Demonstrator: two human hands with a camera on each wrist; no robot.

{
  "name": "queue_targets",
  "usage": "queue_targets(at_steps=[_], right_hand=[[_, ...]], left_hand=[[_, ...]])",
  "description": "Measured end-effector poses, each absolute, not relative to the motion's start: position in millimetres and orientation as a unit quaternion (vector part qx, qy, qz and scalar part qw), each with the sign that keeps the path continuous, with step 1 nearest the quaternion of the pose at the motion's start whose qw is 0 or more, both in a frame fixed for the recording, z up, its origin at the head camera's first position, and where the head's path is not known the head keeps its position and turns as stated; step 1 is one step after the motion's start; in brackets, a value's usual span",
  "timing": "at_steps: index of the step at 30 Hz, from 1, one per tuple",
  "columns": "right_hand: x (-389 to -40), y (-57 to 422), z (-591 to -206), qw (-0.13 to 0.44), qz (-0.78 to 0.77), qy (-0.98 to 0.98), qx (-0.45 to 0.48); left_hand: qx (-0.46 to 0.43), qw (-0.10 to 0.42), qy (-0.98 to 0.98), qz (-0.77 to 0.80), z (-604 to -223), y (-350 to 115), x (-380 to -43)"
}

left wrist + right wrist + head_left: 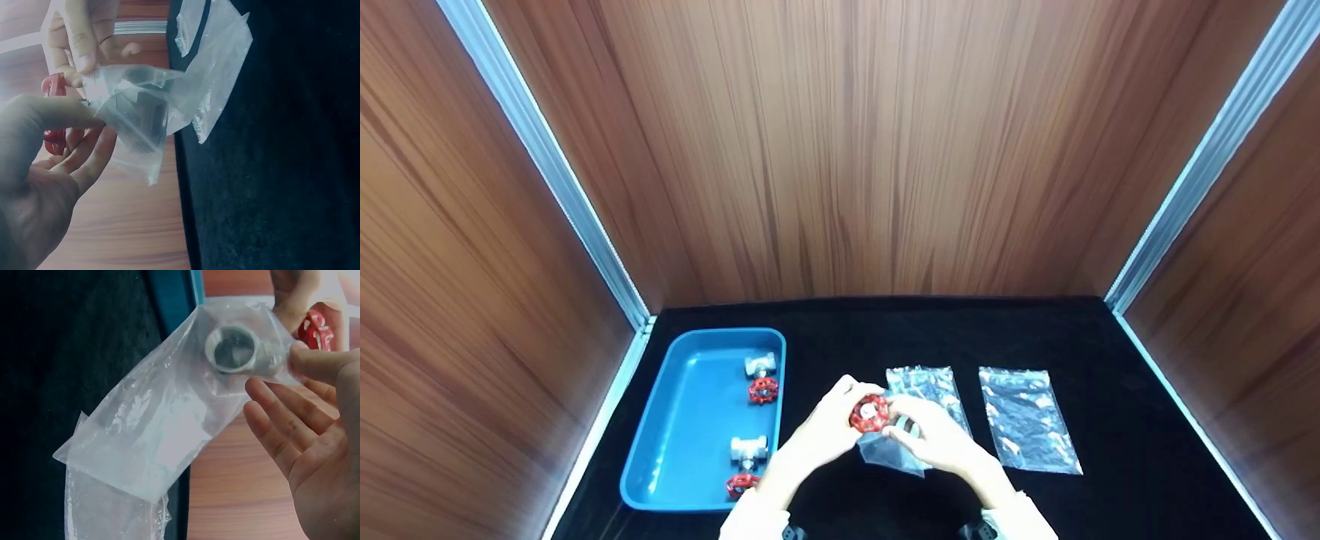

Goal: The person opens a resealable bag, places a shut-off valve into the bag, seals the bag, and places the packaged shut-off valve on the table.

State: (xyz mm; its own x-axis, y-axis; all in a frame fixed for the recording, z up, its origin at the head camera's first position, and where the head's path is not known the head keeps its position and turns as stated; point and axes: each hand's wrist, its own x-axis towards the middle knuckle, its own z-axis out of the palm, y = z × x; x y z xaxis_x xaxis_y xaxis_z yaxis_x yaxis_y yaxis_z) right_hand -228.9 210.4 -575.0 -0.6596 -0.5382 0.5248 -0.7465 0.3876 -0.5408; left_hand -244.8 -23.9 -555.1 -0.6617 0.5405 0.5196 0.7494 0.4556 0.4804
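Over the dark table, both hands are at a valve with a red handwheel (870, 414). Its metal body (233, 349) sits inside a clear plastic bag (146, 416), while the wheel stays outside the bag's mouth. My left hand (829, 424) grips the valve close behind the wheel, as the left wrist view shows. With thumb and finger, my right hand (934, 435) pinches the bag's edge around the valve's neck; its other fingers are spread. The bag's loose end hangs below the valve body.
A blue tray (682, 420) at the left holds two more valves, one toward the back (761, 379) and one nearer the front (747, 454). Flat plastic bags lie right of the hands, one behind them (930, 382) and another farther right (1027, 420). Wood-grain walls (847, 150) enclose the table.
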Motion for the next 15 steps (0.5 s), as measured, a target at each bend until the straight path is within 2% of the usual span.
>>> queue_targets(at_steps=[7, 15], right_hand=[[-224, 212, -582, 0.116, 0.409, -0.825, 0.373], [-222, 210, -588, 0.095, 0.431, -0.829, 0.343]], left_hand=[[-0.371, 0.206, -0.860, -0.283, -562, -28, -244], [-0.338, 0.121, -0.871, -0.336, -576, -35, -241]])
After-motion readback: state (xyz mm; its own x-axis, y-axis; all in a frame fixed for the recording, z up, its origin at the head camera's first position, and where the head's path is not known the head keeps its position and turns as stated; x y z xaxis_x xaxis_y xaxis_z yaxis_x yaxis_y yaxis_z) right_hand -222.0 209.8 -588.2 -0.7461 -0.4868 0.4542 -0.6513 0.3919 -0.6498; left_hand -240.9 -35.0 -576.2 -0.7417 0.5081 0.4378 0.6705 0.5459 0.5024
